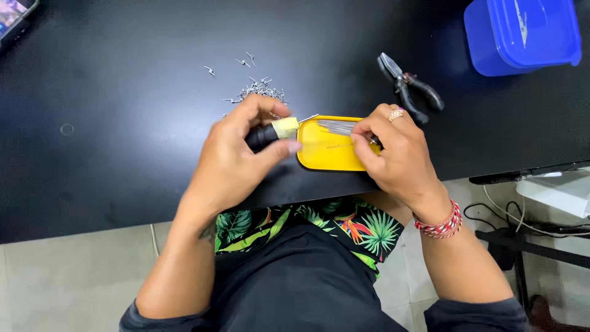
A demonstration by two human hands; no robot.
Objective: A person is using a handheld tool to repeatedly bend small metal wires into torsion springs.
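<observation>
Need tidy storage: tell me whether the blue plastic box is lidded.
Shut: the blue plastic box has its blue lid seated flat on top; contents hidden.

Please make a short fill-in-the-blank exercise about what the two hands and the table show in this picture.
1. The left hand grips a black tool with a ____ band.
2. The right hand picks at thin wires in a ____ tray.
3. The pliers lie on the ____ table.
4. The box is ____.

Missing words: yellow; yellow; black; blue
</observation>
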